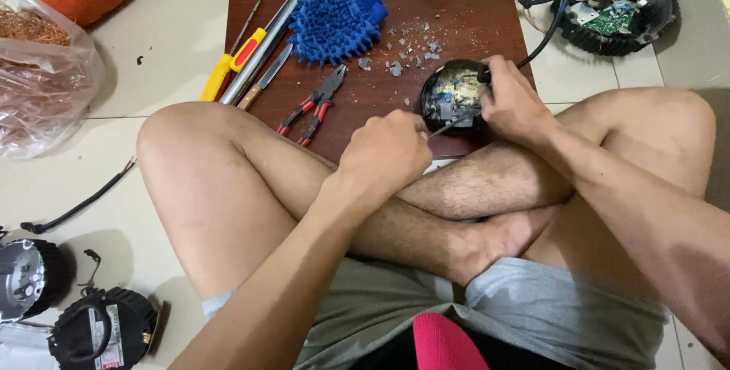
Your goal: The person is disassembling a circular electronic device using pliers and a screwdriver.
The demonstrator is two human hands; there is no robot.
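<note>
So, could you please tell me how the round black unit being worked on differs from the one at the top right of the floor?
The held unit sits on the dark wooden board, gripped by the right hand while the left hand probes it with a thin tool; the floor unit lies untouched on tiles. The floor unit looks larger, with a ribbed rim and green circuit board showing. Both are round, black, opened.

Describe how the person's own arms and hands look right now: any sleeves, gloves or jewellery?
Both arms are bare from the frame edge down to the wrists, no sleeves in view. The left hand and right hand wear no gloves; no rings, watch or bracelets show. The fingers are uncovered, and the forearms show light hair.
</note>
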